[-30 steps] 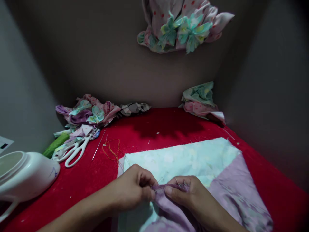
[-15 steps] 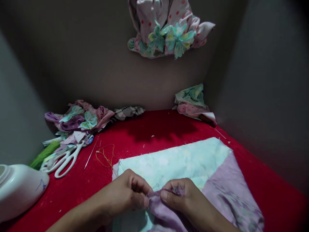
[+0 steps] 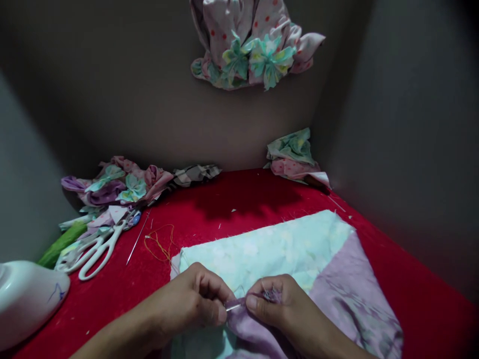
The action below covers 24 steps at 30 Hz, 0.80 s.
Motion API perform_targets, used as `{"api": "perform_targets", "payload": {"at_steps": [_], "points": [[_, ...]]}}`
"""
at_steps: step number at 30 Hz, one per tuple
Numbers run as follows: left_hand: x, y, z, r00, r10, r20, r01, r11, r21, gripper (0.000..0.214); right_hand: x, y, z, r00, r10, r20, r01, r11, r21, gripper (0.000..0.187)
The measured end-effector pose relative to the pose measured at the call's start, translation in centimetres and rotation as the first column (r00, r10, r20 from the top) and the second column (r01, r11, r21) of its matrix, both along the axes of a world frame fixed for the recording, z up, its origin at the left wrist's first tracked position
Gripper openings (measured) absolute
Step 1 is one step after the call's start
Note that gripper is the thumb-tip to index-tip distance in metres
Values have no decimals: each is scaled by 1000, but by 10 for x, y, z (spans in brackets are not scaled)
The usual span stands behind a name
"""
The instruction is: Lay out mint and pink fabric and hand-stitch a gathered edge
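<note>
Purple fabric (image 3: 258,329) is bunched up between my two hands. My left hand (image 3: 194,299) pinches its edge between thumb and fingers. A few centimetres away, my right hand (image 3: 282,304) grips the same edge, with frayed threads showing by the fingers. A thin shiny needle (image 3: 233,307) lies along the edge between the fingertips; which hand holds it I cannot tell. Fine thread loops up just above the fingers. Beneath the hands spreads a pale mint-green fabric piece (image 3: 262,249), with a purple patterned part (image 3: 352,284) at its right.
On the red cloth surface (image 3: 209,204) at left lie white-handled scissors (image 3: 101,254), a long needle (image 3: 137,239), orange thread (image 3: 160,244) and fabric scraps (image 3: 119,184). A white rounded object (image 3: 33,299) stands front left. Folded cloth (image 3: 292,154) rests back right; dotted fabric (image 3: 239,45) hangs behind.
The needle now shows as a bright length between my fingertips, where mostly purple fabric showed before. Both hands stay close together; the whole view has shifted slightly.
</note>
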State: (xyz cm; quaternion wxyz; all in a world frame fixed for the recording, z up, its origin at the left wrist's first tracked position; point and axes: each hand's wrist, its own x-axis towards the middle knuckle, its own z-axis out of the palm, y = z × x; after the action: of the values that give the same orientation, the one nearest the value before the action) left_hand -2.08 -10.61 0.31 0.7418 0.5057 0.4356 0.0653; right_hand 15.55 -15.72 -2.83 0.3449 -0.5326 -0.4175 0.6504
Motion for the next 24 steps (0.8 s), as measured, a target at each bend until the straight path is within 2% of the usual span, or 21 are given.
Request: {"api": "perform_targets", "payload": {"at_steps": [10, 15, 19, 24], "points": [[-1, 3, -11, 1000, 0, -13, 0, 999, 39, 16, 1, -1, 2, 998, 46, 37, -47, 998, 45, 23], [0, 5, -16, 999, 2, -46, 0, 998, 55, 22, 1, -1, 1, 995, 66, -74, -61, 996, 63, 27], [2, 4, -19, 999, 39, -8, -38, 996, 80, 24, 1, 0, 1, 990, 51, -128, -46, 998, 38, 27], [10, -2, -17, 996, 82, 41, -86, 991, 106, 25, -1, 0, -1, 995, 42, -85, -37, 997, 62, 20]]}}
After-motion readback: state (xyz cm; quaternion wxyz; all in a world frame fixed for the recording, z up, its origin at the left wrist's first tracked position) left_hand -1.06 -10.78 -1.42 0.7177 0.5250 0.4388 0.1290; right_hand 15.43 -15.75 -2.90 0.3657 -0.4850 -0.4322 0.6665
